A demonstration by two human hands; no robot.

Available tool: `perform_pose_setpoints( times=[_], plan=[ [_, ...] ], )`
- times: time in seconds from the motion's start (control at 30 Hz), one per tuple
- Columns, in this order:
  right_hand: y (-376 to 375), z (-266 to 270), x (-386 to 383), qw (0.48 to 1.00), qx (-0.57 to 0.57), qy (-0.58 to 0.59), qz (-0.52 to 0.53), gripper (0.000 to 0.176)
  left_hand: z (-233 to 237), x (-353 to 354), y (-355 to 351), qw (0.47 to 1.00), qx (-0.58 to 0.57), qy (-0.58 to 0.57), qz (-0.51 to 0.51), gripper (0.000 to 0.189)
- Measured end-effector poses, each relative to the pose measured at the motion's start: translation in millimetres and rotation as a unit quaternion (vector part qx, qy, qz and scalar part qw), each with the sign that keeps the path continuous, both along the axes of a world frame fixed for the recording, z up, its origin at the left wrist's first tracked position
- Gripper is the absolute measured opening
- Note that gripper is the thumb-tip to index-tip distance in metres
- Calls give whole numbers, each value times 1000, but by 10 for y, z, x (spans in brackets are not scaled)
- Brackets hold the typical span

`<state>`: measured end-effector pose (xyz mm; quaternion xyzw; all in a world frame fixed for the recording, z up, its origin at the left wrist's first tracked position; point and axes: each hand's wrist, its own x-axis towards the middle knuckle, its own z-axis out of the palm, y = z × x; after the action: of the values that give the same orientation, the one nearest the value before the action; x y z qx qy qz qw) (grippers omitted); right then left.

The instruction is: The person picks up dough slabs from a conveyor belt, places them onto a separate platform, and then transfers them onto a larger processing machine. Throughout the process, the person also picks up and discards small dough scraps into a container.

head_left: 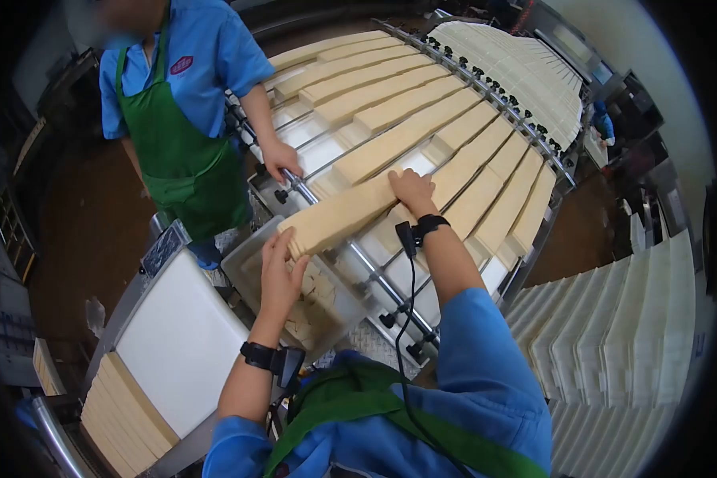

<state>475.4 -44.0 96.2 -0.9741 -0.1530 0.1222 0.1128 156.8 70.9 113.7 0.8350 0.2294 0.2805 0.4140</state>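
Note:
A long pale-yellow slab (338, 217) lies across the near end of the conveyor (374, 280), and both my hands hold it. My left hand (280, 267) grips its near end, just above a metal tray. My right hand (412, 190) presses on its far end, fingers curled over the edge. Behind it, several more long slabs (398, 107) lie side by side on the conveyor's rods.
A co-worker in a blue shirt and green apron (179, 135) stands at the left with a hand (280, 158) on the conveyor's rail. The metal tray (251, 259) holds broken pieces. A white board (179, 342) and stacked slabs (123, 414) are lower left. White trays (629, 327) are stacked at right.

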Motion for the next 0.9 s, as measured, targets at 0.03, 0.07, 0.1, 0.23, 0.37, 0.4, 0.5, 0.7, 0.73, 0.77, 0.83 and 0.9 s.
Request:
perform_pose_setpoints(
  times=[0.03,0.07,0.1,0.23,0.37,0.4,0.5,0.7,0.73,0.77,0.83,0.9],
  plan=[
    [-14,-54,174,1000,4,-11,-10,67,69,94,6,999,-29,12,-21,54],
    [-23,-117,333,1000,7,-21,-21,65,109,174,5,997,-59,26,-41,51],
    [-34,-125,431,999,10,-31,-31,64,86,258,-7,997,-64,22,-48,51],
    [-111,-127,809,998,5,-49,-38,62,-129,552,-92,998,-40,26,-52,50],
    [-128,-158,1028,999,-11,8,-33,62,-198,726,-197,996,-62,63,-19,49],
    [-144,-177,1070,1000,-10,17,-20,62,-224,750,-204,996,-63,59,-15,49],
    [-207,-217,1197,999,5,39,0,59,-242,885,-213,996,-78,41,-14,48],
    [-271,-208,1199,997,17,-52,-48,55,-559,1320,-191,986,-152,5,-71,48],
    [-271,-245,1178,996,15,-77,-47,56,-584,1398,-200,978,-183,-26,-93,49],
    [-271,-281,1144,994,12,-103,-47,57,-603,1445,-207,973,-211,-9,-91,49],
    [-263,-353,1005,989,44,-139,-10,59,-577,1520,-226,960,-264,24,-86,48],
    [-258,-378,829,986,53,-155,21,62,-561,1473,-199,964,-252,16,-84,48]
  ],
)
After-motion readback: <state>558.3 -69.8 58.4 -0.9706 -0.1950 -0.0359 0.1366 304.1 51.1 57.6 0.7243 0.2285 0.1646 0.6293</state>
